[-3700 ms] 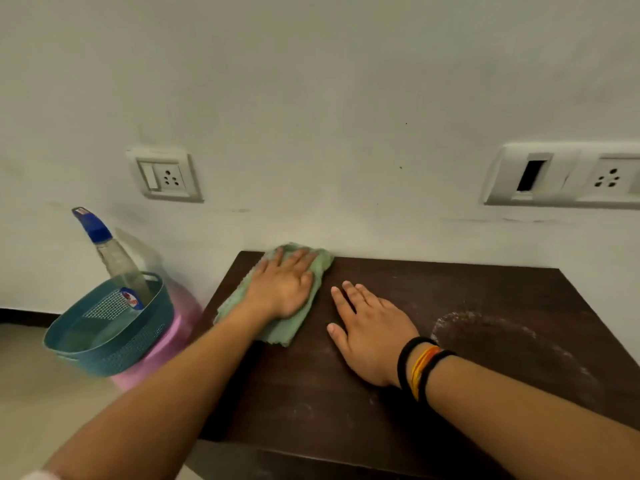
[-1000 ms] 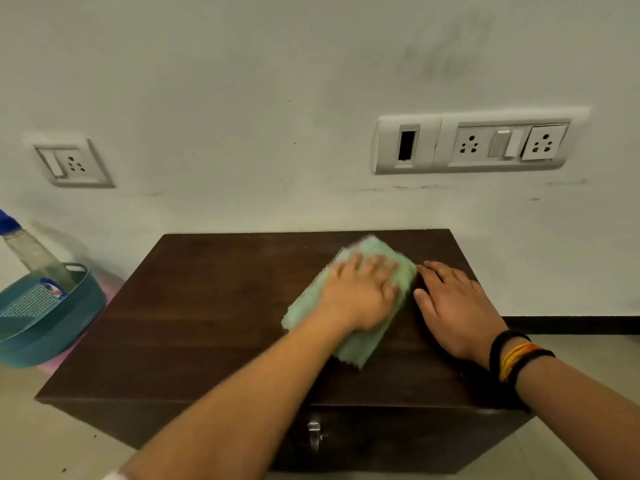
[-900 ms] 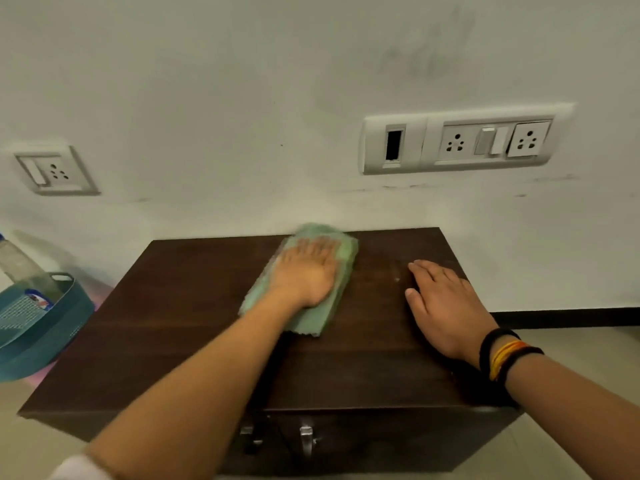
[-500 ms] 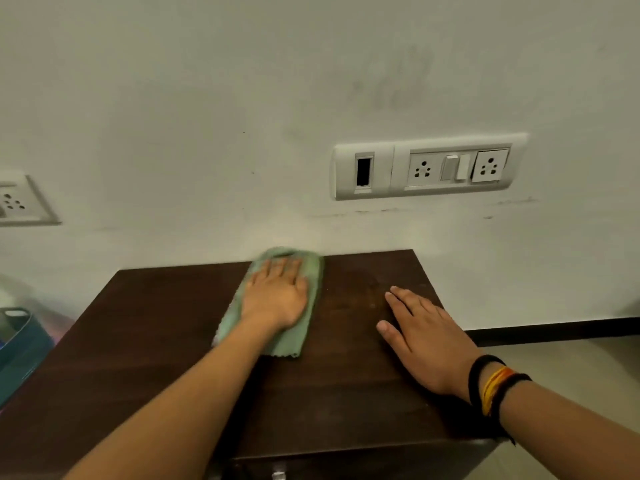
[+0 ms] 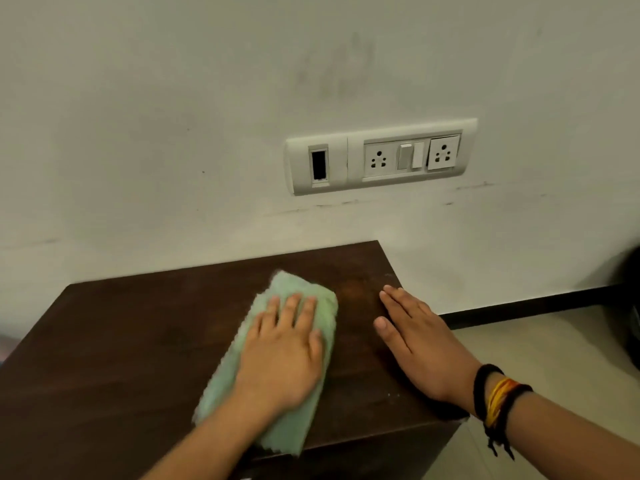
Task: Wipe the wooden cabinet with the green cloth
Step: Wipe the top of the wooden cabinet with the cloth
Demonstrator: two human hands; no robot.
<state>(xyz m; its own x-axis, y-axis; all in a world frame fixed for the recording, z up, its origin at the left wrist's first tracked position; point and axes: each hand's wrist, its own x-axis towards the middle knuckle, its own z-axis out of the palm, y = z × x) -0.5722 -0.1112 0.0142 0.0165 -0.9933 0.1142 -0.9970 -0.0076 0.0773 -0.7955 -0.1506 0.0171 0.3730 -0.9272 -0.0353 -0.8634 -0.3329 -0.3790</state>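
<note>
The dark wooden cabinet (image 5: 114, 344) stands against a white wall, its flat top filling the lower left. On the right half of the top lies the folded green cloth (image 5: 294, 289), reaching from mid-top to the front edge. My left hand (image 5: 282, 355) presses flat on the cloth with fingers spread. Just to its right, my right hand (image 5: 419, 344) rests palm-down on the bare wood by the cabinet's right edge, holding nothing; black and orange bands circle that wrist.
A white switch and socket plate (image 5: 381, 155) is mounted on the wall above the cabinet. To the right, pale floor tiles (image 5: 554, 348) meet a dark skirting strip (image 5: 533, 303). A dark object (image 5: 632, 306) is cut off at the right border.
My left hand has slid the cloth from the back edge of the top toward the front and right, closer to my right hand. The view has shifted right; the blue basket is out of frame.
</note>
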